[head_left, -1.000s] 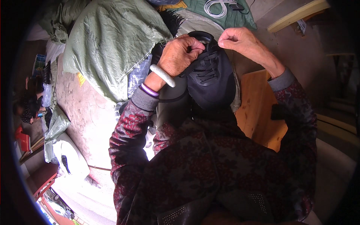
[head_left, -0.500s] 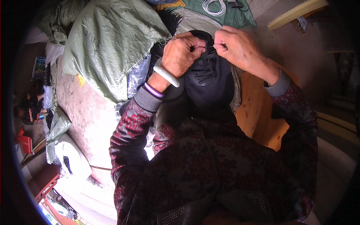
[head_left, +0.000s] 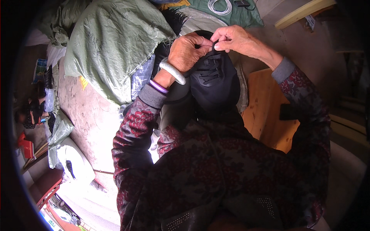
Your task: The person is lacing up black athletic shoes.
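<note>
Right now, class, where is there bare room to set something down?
Pale floor lies bare between the green plastic sheet, white sack and left sleeve. Some bare wooden surface shows between the black sneaker and right sleeve. The sneaker's top is crowded: left hand and right hand nearly meet there.

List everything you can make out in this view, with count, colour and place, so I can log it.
black shoe: at least 1, black, under both hands
pale sheet: 1, grey-green, upper left
dark sheet: 1, green, top edge
coiled cable: 1, white, on the dark sheet
wooden board: 1, orange-brown, right of the shoe
beam: 1, yellowish, upper right
red box: 1, red, far left
bag: 1, white, lower left
bangle: 1, white, left wrist
wristband: 1, purple, left wrist
sleeves: 2, red-grey floral, both arms
left hand: 1, bare, pinching at the shoe's opening
right hand: 1, bare, pinching beside it
</note>
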Available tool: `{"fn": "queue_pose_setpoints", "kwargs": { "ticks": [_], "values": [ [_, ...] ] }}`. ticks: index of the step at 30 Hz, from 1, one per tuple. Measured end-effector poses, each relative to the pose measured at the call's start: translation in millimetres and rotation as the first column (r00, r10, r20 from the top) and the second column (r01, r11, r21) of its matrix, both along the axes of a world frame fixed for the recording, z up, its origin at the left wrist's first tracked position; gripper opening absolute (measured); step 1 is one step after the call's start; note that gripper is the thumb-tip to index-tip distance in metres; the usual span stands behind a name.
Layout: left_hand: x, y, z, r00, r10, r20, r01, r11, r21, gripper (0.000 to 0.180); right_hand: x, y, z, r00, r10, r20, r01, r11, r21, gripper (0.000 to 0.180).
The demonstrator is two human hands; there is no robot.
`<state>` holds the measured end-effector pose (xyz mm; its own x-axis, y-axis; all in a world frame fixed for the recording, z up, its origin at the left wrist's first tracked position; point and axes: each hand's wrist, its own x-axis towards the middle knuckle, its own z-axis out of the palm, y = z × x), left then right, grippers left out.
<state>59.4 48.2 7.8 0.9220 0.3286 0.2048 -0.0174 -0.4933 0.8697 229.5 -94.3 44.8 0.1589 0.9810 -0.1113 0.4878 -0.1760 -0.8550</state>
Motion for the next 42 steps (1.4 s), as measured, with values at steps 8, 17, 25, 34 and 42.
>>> {"fn": "queue_pose_setpoints", "kwargs": {
  "ticks": [8,17,25,34,42],
  "values": [
    [-8.5,2.7,17.2,0.986,-0.033,0.161,-0.060,0.842,0.536,0.007,10.3,12.2,8.0,0.987,0.157,-0.026,-0.159,0.977,-0.143,0.023],
    [-64.3,69.4,-20.8,0.938,0.346,0.009,-0.311,0.831,0.462,0.007,16.1,7.8,11.4,0.972,0.200,-0.126,-0.219,0.964,-0.153,0.028],
    [-69.9,51.4,-31.8,0.965,0.219,-0.144,-0.259,0.885,-0.388,0.016,17.5,-13.9,13.8,0.783,0.016,-0.622,-0.045,0.999,-0.031,0.035],
    [-70.2,45.8,-50.1,0.965,0.234,-0.114,-0.261,0.879,-0.399,0.014,9.7,-30.2,2.3,0.826,-0.047,-0.562,0.154,0.978,0.143,0.021],
    [-64.0,29.8,-60.9,0.920,0.384,-0.079,-0.392,0.893,-0.221,0.015,-25.6,-30.6,-2.7,0.955,-0.169,-0.245,0.177,0.984,0.009,0.019]
  ]
}}
